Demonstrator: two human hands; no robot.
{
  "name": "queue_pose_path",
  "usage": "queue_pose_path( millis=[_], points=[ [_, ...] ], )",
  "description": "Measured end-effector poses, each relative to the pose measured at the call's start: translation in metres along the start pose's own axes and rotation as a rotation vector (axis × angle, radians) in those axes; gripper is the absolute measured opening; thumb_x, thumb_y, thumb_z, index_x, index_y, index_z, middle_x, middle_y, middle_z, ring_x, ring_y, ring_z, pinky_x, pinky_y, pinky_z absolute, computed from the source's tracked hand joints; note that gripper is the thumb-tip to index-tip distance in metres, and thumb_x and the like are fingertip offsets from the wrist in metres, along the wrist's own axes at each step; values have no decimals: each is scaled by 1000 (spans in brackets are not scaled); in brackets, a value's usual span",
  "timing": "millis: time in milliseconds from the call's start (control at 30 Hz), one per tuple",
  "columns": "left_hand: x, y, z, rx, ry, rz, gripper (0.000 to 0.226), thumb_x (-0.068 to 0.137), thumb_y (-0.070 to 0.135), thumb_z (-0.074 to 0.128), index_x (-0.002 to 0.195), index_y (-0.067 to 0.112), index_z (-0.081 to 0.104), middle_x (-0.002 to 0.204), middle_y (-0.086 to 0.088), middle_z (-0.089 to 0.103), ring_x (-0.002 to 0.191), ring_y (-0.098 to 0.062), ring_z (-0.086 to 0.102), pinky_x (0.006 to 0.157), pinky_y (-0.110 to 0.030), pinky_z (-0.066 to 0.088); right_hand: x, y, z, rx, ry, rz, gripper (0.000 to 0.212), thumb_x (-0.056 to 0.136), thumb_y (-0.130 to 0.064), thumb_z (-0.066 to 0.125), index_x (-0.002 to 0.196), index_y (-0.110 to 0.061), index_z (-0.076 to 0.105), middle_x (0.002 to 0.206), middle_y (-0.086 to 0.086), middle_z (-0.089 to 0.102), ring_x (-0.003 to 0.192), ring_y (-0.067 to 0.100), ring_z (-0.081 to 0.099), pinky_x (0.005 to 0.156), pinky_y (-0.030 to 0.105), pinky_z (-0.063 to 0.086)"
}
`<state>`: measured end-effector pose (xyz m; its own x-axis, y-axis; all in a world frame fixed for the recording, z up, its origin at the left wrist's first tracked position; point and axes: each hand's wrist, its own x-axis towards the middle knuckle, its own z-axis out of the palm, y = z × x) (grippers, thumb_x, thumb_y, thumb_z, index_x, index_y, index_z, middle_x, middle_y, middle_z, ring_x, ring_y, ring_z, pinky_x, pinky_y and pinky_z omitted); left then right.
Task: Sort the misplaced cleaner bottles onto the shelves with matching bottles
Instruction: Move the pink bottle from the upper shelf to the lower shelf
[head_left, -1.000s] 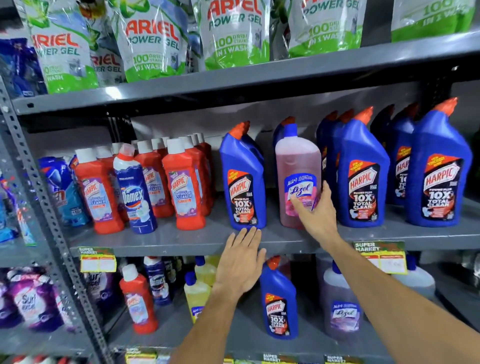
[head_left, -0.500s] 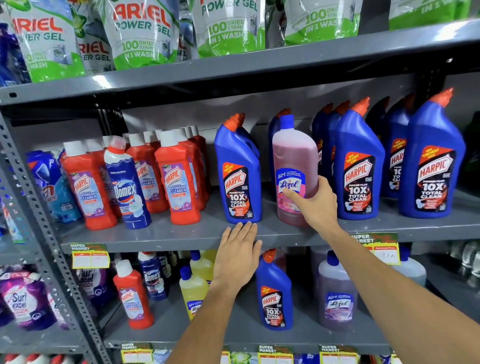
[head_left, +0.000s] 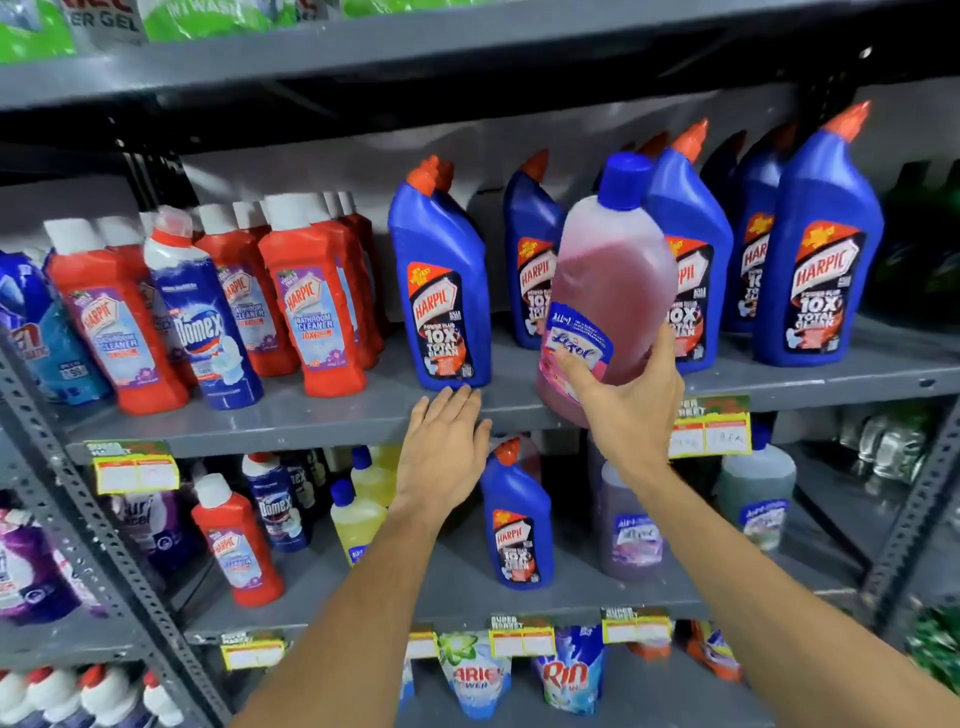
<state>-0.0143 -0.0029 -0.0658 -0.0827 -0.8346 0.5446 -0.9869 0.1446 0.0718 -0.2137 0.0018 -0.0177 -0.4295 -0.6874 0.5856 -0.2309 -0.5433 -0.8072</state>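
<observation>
The right hand (head_left: 631, 410) clasps the pink Lizol bottle (head_left: 608, 291) low on its body, thumb across the label; the bottle is in front of the middle shelf (head_left: 322, 421), among the blue Harpic bottles (head_left: 444, 291), its base at the shelf's front edge; its long axis tilts, blue cap up and to the right; the left hand (head_left: 444, 457) lies flat and open-fingered, fingertips on the shelf edge, holding nothing.

Pink bottle (head_left: 608, 291), blue cap; lower one (head_left: 631, 525) perhaps purple.
</observation>
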Motion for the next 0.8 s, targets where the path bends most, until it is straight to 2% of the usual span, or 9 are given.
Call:
queue_pose_path(
  millis=[67, 133, 233, 333, 433, 567, 633, 733, 800],
  points=[
    [1, 0, 0, -12, 12, -3, 50, 103, 38, 39, 146, 14, 46, 152, -6, 48, 144, -23, 38, 121, -42, 20, -15, -2, -8, 37, 12, -9, 64, 59, -60, 89, 106, -58, 46, 100, -22, 69, 93, 4, 70, 76, 26, 59],
    [2, 0, 2, -25, 16, -7, 51, 102, 38, 39, 146, 13, 46, 151, -6, 49, 144, -24, 38, 121, -43, 20, -31, 3, -16, 67, 30, -12, 66, 57, -58, 91, 105, -60, 47, 101, -23, 69, 95, 6, 71, 76, 26, 59],
    [-1, 0, 4, -41, 43, 6, 53, 102, 39, 40, 148, 12, 43, 154, -8, 45, 147, -27, 32, 122, -45, 17, -52, 18, -26, 112, 75, 58, 75, 50, -58, 94, 112, -53, 53, 106, -23, 71, 98, 2, 71, 80, 21, 58],
    [-17, -3, 12, -2, 116, 53, 59, 102, 40, 38, 153, 12, 32, 162, -10, 30, 153, -27, 17, 124, -48, 13, -74, 41, -37, 101, 92, 108, 86, 44, -69, 91, 119, -43, 57, 104, -30, 71, 94, -6, 71, 77, 13, 56],
    [-49, -4, 31, 18, 152, 95, 62, 102, 40, 37, 155, 11, 24, 166, -11, 18, 155, -28, 7, 125, -48, 12, -95, 72, -47, 48, 41, 157, 94, 45, -67, 92, 126, -35, 56, 108, -33, 69, 95, -7, 70, 74, 7, 52],
    [-95, -7, 76, 29, 6, 106, 65, 102, 41, 33, 157, 11, 16, 167, -10, 12, 155, -26, 5, 125, -46, 13, -114, 113, -51, -48, -25, 252, 96, 51, -51, 94, 135, -37, 50, 111, -22, 72, 97, -2, 71, 77, 13, 56],
    [-112, -11, 99, 28, -101, 58, 66, 102, 45, 29, 157, 10, 17, 167, -10, 13, 155, -25, 7, 125, -45, 14, -123, 128, -48, -69, -37, 293, 93, 54, -47, 92, 135, -43, 47, 109, -26, 70, 96, -4, 70, 76, 11, 55],
    [-129, -22, 132, 8, -285, -8, 71, 102, 50, 26, 157, 8, 11, 167, -12, 9, 155, -27, 6, 125, -44, 9, -134, 150, -43, -114, -45, 339, 78, 56, -47, 89, 117, -63, 44, 101, -42, 64, 90, -14, 66, 69, 2, 48],
    [-137, -32, 157, -13, -418, -53, 76, 101, 54, 26, 158, 8, 5, 168, -12, 3, 155, -27, 1, 125, -44, 6, -142, 167, -39, -154, -55, 395, 79, 56, -50, 87, 122, -59, 44, 98, -39, 65, 89, -15, 65, 69, 4, 48]
  ],
)
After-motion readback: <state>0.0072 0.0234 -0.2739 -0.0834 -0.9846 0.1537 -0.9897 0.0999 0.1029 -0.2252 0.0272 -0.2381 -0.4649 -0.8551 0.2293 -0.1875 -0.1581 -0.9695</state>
